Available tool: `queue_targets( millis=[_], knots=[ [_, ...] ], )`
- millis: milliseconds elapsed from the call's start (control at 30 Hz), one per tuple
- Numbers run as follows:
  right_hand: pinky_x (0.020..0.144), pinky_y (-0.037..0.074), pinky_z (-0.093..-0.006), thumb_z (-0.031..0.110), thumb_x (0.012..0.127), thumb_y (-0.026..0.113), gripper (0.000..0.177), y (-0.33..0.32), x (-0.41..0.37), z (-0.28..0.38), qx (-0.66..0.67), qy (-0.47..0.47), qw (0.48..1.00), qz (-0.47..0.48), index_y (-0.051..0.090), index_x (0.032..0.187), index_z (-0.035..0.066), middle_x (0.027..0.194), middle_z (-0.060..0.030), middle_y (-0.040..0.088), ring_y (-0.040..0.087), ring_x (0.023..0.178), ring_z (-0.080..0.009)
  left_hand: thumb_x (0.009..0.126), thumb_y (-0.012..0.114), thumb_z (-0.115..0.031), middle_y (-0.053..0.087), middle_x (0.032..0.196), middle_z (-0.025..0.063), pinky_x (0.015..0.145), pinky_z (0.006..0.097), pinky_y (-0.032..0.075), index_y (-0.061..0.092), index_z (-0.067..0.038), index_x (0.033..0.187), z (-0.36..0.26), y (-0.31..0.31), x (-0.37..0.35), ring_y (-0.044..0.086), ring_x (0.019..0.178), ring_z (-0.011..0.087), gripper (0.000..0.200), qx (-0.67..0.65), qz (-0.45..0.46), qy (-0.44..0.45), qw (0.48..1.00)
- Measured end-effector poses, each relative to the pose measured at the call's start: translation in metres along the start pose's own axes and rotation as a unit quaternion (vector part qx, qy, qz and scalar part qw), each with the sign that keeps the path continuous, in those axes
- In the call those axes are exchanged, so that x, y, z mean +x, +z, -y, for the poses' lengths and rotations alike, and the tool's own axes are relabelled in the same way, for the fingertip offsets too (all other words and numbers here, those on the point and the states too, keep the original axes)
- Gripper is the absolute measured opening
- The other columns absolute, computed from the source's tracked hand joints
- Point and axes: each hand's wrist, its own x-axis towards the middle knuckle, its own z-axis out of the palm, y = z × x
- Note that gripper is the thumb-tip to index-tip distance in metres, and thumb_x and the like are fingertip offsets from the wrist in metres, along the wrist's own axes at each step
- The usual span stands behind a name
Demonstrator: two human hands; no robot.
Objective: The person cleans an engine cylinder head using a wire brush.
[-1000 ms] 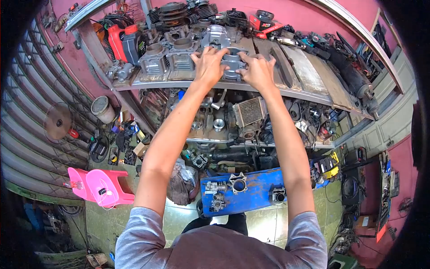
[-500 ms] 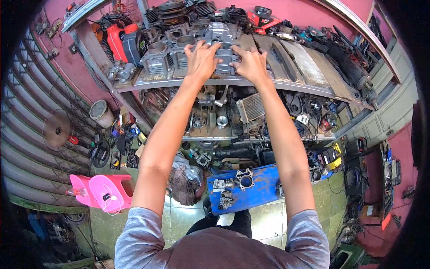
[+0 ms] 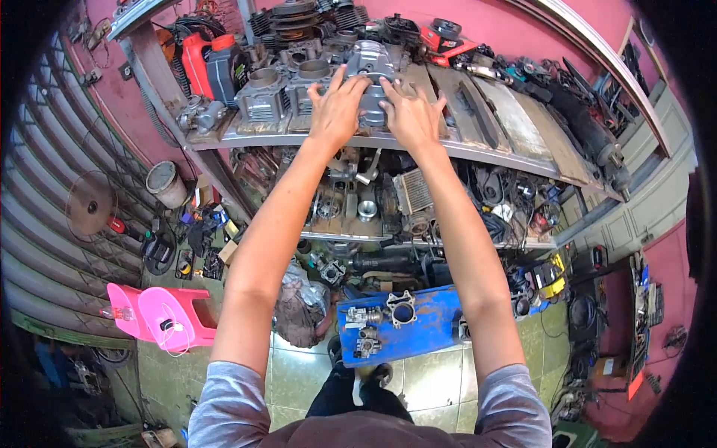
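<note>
Across from me runs the long shelf point(image 3: 523, 155), with the grey metal cylinder point(image 3: 373, 112) standing near its front edge. It sits between my left hand point(image 3: 336, 113) and right hand point(image 3: 412, 118), touched from both sides near the top. Each hand is open, fingers spread apart; how firmly they press, I can't tell.

Grey casting point(image 3: 375, 113), apparently partly hidden

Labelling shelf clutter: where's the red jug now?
Head view, upper left: the red jug stands on the upper shelf, left of the left hand, beside the dark jug.
</note>
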Motion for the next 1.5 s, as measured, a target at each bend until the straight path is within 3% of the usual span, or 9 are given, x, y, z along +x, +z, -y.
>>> queue_targets(
  millis=[100,433,733,1200,1300,1367,1500],
  knots=[
    [0.102,0.029,-0.0757,0.036,0.095,0.066,0.047,0.000,0.001,-0.002,0.025,-0.010,0.999,0.032,0.059,0.141,0.031,0.136,-0.0009,0.067,0.059,0.126,-0.0363,0.081,0.079,-0.012,0.053,0.147,-0.0032,0.102,0.0612,0.030,0.054,-0.020,0.138,-0.004,-0.002,-0.001,0.038,0.147,0.0254,0.063,0.024,0.038,-0.029,0.999],
    [0.097,0.034,-0.0713,0.035,0.093,0.069,0.046,0.013,0.010,-0.001,0.008,-0.032,0.999,-0.008,0.062,0.138,0.029,0.128,-0.0017,0.071,0.065,0.118,-0.0334,0.082,0.080,-0.013,0.055,0.145,-0.0083,0.102,0.0651,0.030,0.054,-0.028,0.140,0.008,0.018,-0.004,0.039,0.147,0.0231,0.066,0.049,-0.048,-0.019,0.997],
    [0.095,0.038,-0.0697,0.032,0.090,0.071,0.047,0.003,0.014,0.003,-0.011,-0.012,0.999,0.028,0.063,0.137,0.027,0.130,-0.0005,0.070,0.065,0.117,-0.0299,0.084,0.078,-0.011,0.056,0.143,-0.0046,0.103,0.0639,0.029,0.054,-0.026,0.139,0.000,0.010,0.004,0.039,0.146,0.0255,0.062,0.064,-0.006,-0.033,0.997],
    [0.096,0.039,-0.0726,0.033,0.090,0.072,0.051,0.011,0.018,0.000,0.002,0.012,0.998,0.057,0.060,0.140,0.032,0.130,-0.0016,0.070,0.064,0.118,-0.0294,0.084,0.079,-0.013,0.055,0.147,-0.0049,0.104,0.0637,0.029,0.053,-0.028,0.143,0.005,0.021,0.003,0.041,0.145,0.0242,0.066,0.060,0.002,-0.051,0.997],
    [0.097,0.038,-0.0741,0.033,0.091,0.072,0.051,0.015,0.017,-0.001,0.005,0.011,0.999,0.042,0.060,0.140,0.031,0.130,-0.0012,0.070,0.064,0.119,-0.0299,0.081,0.080,-0.013,0.057,0.142,-0.0040,0.096,0.0652,0.031,0.053,-0.027,0.140,0.008,0.028,0.001,0.043,0.143,0.0240,0.066,0.048,-0.057,-0.030,0.997],
    [0.099,0.036,-0.0759,0.034,0.091,0.072,0.050,0.016,0.017,-0.001,-0.003,0.011,1.000,0.026,0.059,0.140,0.032,0.129,-0.0013,0.070,0.064,0.119,-0.0299,0.083,0.079,-0.013,0.055,0.148,-0.0052,0.104,0.0651,0.029,0.053,-0.027,0.142,0.005,0.023,0.002,0.042,0.144,0.0241,0.066,0.044,-0.017,-0.048,0.998],
    [0.101,0.034,-0.0772,0.034,0.091,0.072,0.049,0.005,0.021,0.004,0.000,0.032,0.996,0.084,0.060,0.139,0.032,0.130,-0.0011,0.070,0.064,0.120,-0.0294,0.083,0.079,-0.013,0.054,0.148,-0.0053,0.104,0.0648,0.029,0.053,-0.027,0.141,0.006,0.022,0.002,0.041,0.145,0.0238,0.065,0.031,-0.007,-0.045,0.998]
  ],
)
